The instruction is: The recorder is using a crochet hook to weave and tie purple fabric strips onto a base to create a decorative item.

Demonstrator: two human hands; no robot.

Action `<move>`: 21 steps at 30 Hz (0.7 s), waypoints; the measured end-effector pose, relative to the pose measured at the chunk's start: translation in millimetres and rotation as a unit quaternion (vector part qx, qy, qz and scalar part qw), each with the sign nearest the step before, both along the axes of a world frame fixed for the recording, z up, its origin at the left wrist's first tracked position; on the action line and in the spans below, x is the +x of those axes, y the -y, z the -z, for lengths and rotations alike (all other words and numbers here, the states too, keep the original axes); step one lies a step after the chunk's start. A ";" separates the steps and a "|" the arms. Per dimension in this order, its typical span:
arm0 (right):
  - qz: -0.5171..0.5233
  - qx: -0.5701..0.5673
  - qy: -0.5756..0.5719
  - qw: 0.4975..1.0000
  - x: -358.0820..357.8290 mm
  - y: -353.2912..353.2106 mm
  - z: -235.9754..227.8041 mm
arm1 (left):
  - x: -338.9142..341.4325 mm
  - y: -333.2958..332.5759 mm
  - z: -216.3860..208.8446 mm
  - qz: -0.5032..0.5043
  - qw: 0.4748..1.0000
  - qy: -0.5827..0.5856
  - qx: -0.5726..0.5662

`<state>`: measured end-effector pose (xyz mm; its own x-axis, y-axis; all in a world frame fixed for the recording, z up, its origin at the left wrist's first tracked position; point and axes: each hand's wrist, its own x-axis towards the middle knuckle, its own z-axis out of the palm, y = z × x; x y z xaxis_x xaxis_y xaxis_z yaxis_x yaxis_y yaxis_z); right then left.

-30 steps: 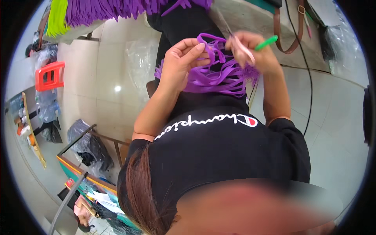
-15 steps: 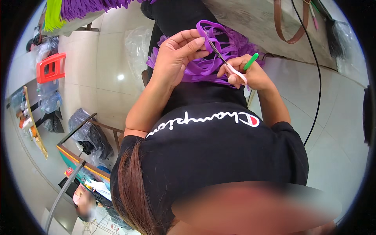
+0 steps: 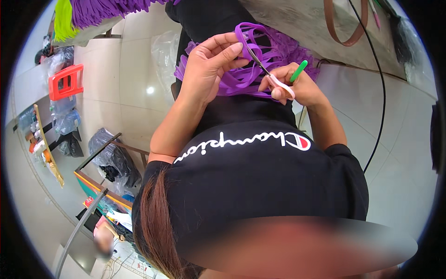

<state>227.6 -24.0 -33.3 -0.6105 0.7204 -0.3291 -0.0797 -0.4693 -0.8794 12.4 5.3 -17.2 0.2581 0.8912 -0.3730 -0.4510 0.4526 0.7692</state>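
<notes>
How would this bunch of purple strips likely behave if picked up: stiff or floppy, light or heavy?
The purple strips would probably be floppy, since they bend into loose loops. They look light for their spread, being thin and narrow; the left hand holds one loop between thumb and fingers. They might tangle, as many overlap.

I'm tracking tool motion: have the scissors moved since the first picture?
Yes: judged against the hanging brown strap, the scissors have moved away from it, toward the shirt.

Purple straps loop out from the left grip; pink-handled scissors (blades at the loop) slant from the right grip, a green rod jutting above.
</notes>
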 end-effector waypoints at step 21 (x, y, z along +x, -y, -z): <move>0.028 0.055 0.092 0.994 -10.1 4.3 -6.7 | 3.1 4.2 -2.4 -0.001 1.000 -0.018 0.022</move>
